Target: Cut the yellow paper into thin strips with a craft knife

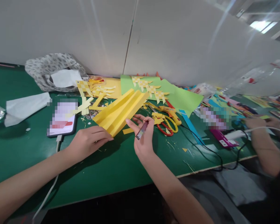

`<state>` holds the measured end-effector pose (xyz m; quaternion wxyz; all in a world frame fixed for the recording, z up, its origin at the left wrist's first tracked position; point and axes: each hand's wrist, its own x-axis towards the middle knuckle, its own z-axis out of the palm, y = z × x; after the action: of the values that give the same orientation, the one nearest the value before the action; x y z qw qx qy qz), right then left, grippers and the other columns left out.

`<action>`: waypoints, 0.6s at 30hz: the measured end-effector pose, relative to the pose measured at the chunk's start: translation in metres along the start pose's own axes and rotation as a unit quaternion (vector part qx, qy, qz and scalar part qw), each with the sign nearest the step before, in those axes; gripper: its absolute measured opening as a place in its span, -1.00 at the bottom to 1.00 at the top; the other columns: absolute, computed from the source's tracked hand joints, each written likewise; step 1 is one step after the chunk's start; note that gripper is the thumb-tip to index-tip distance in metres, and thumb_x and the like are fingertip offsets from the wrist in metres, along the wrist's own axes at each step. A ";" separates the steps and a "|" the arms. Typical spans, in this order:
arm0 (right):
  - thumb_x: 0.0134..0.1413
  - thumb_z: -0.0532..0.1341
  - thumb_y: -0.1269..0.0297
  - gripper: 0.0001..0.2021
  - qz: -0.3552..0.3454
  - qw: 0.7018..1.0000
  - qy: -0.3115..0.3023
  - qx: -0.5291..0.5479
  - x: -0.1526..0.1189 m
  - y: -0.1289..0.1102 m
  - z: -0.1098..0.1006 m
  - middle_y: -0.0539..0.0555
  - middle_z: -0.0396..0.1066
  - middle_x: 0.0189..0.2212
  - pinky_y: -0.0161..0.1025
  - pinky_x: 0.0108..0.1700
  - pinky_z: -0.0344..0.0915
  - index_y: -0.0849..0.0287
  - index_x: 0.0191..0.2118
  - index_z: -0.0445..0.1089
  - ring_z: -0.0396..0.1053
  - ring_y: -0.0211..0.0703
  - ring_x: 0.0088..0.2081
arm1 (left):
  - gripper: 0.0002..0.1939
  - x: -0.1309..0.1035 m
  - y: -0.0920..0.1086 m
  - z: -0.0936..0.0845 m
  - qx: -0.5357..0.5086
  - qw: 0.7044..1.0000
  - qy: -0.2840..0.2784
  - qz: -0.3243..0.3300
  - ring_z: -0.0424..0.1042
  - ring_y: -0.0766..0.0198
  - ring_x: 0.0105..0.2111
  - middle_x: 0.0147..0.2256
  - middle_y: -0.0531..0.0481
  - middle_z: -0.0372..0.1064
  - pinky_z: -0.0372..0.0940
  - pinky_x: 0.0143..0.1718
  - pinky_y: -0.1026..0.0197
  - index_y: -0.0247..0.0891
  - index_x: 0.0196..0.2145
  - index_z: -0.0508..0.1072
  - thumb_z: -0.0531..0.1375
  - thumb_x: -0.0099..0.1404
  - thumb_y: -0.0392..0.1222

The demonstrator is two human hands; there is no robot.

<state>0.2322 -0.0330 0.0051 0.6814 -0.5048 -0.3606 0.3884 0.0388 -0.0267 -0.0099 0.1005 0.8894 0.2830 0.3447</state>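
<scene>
A sheet of yellow paper (122, 113), pleated lengthwise into ridges, is raised at a slant above the green table. My left hand (91, 140) is closed on its lower left edge, thumb below and fingers on top. At the paper's right side is my right hand (144, 130), its thumb against or very near the edge. Held across that palm is a slim dark purple tool (142, 129) with a metal end; its exact kind is unclear. Just right of this hand lie red-handled scissors (164, 130) and yellow-handled scissors (173, 125), beside a yellow glue gun (171, 113).
A phone (62, 119) on a white cable lies left. Behind are woven paper fish (151, 88) on green paper (186, 96), and a patterned cloth bag (53, 67). Rightward are a blue strip (192, 129), a magenta box (221, 138) and another person's hands (254, 123).
</scene>
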 end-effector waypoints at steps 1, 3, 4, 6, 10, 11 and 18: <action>-0.24 0.42 0.28 -0.43 0.031 0.999 0.011 0.021 -0.003 0.003 0.002 0.04 0.25 -0.15 -0.17 -0.15 0.39 0.02 -0.32 -0.08 0.37 -0.19 -0.15 | -0.83 0.000 0.000 0.000 0.001 1.000 0.001 0.007 0.49 0.31 -0.36 -0.36 -0.03 0.51 0.37 -0.34 0.31 -0.26 -0.29 0.49 0.10 0.37 -0.25; -0.24 0.43 0.24 -0.43 0.085 0.995 0.000 0.051 -0.011 0.008 0.007 0.04 0.25 -0.17 -0.19 -0.17 0.39 0.02 -0.32 -0.06 0.38 -0.19 -0.17 | -0.84 -0.001 -0.001 0.001 0.010 1.000 0.008 0.018 0.49 0.30 -0.36 -0.36 -0.03 0.51 0.37 -0.34 0.31 -0.26 -0.29 0.49 0.10 0.37 -0.25; -0.23 0.42 0.22 -0.45 0.100 0.993 -0.017 0.059 -0.014 0.009 0.009 0.02 0.25 -0.21 -0.20 -0.17 0.39 0.03 -0.33 -0.05 0.38 -0.21 -0.19 | -0.84 -0.002 -0.001 0.002 0.017 1.000 0.012 0.022 0.49 0.30 -0.36 -0.36 -0.03 0.51 0.37 -0.34 0.31 -0.27 -0.29 0.48 0.11 0.37 -0.25; -0.21 0.42 0.23 -0.48 0.092 0.993 -0.045 0.060 -0.020 0.008 0.013 -0.04 0.25 -0.29 -0.22 -0.18 0.38 0.04 -0.35 -0.02 0.38 -0.24 -0.24 | -0.86 -0.002 -0.001 0.003 0.025 0.999 0.015 0.019 0.49 0.30 -0.35 -0.36 -0.02 0.50 0.37 -0.33 0.30 -0.26 -0.29 0.47 0.11 0.37 -0.23; -0.16 0.39 0.29 -0.53 -0.022 0.997 -0.067 0.014 -0.017 -0.005 0.011 -0.03 0.30 -0.30 -0.23 -0.24 0.39 0.04 -0.33 0.01 0.41 -0.22 -0.28 | -0.87 0.000 0.002 0.002 0.007 0.999 -0.004 -0.046 0.46 0.28 -0.30 -0.32 -0.03 0.46 0.36 -0.29 0.26 -0.25 -0.24 0.40 0.07 0.38 -0.21; -0.12 0.37 0.30 -0.56 -0.059 0.996 -0.070 -0.004 -0.014 -0.009 0.008 -0.02 0.31 -0.28 -0.22 -0.26 0.40 0.03 -0.32 0.01 0.42 -0.20 -0.27 | -0.89 0.001 0.003 0.001 -0.003 0.997 -0.010 -0.070 0.44 0.28 -0.34 -0.35 -0.02 0.43 0.35 -0.33 0.27 -0.25 -0.23 0.37 0.06 0.37 -0.21; 0.07 0.21 0.48 -0.74 -0.464 0.818 -0.035 -0.338 0.014 -0.031 -0.041 0.09 0.42 -0.24 -0.07 -0.14 0.37 0.02 -0.31 0.10 0.45 -0.07 -0.19 | -0.93 0.001 0.001 -0.006 -0.121 0.965 -0.050 -0.227 0.31 0.34 -0.48 -0.44 0.08 0.26 0.23 -0.53 0.34 -0.20 -0.28 0.24 0.06 0.23 -0.27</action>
<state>0.2793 -0.0429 0.0273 0.5542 -0.4621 -0.6846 -0.1029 0.0358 -0.0268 -0.0049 0.2966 0.7995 0.4281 0.2992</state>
